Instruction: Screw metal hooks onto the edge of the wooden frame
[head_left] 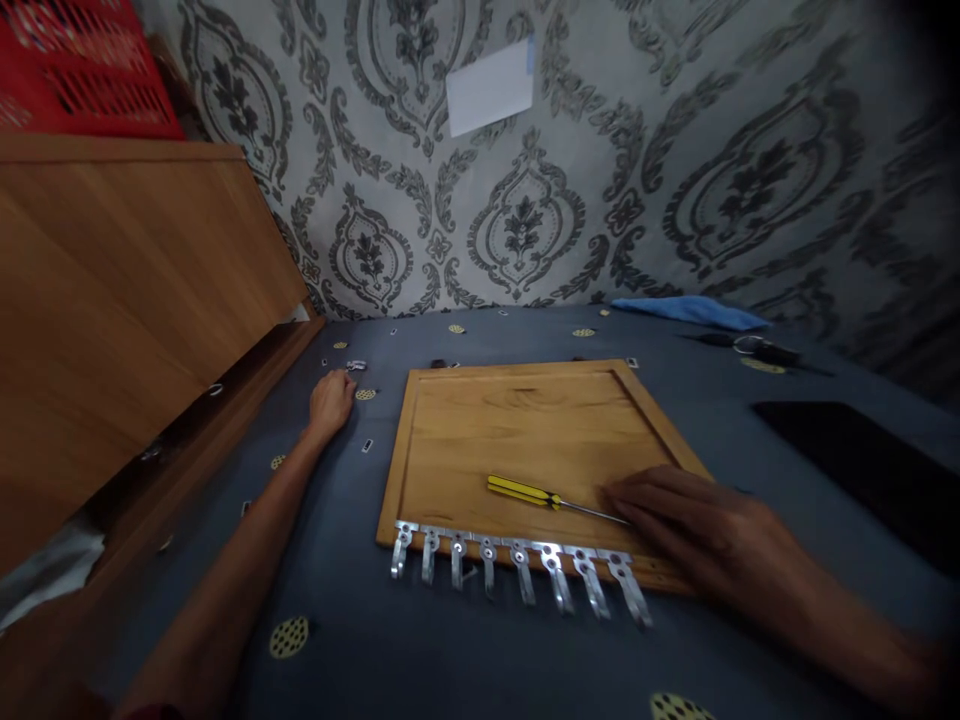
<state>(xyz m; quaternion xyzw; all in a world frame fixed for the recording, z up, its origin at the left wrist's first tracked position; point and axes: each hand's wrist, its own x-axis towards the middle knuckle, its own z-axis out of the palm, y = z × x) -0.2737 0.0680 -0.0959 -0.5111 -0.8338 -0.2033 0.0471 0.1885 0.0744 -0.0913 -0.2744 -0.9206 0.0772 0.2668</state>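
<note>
A wooden panel [517, 420] with a raised frame lies on the patterned cloth. Along its front edge runs a row of several shiny metal hooks [488, 562] that overhang the cloth. A screwdriver [523, 490] with a yellow and black handle rests on the panel, its shaft pointing right. My right hand [694, 525] is over the panel's right front corner, fingers stretched out beside the screwdriver's tip. At the far left, my left hand [331, 403] has curled fingers close to a small metal piece [356, 366]; what they hold, if anything, is hidden.
A wooden cabinet [135, 300] borders the left side, with a red basket [90, 75] on top. Patterned wallpaper closes the back. On the right lie a blue cloth [690, 311], a dark tool [757, 347] and a flat black object [862, 465].
</note>
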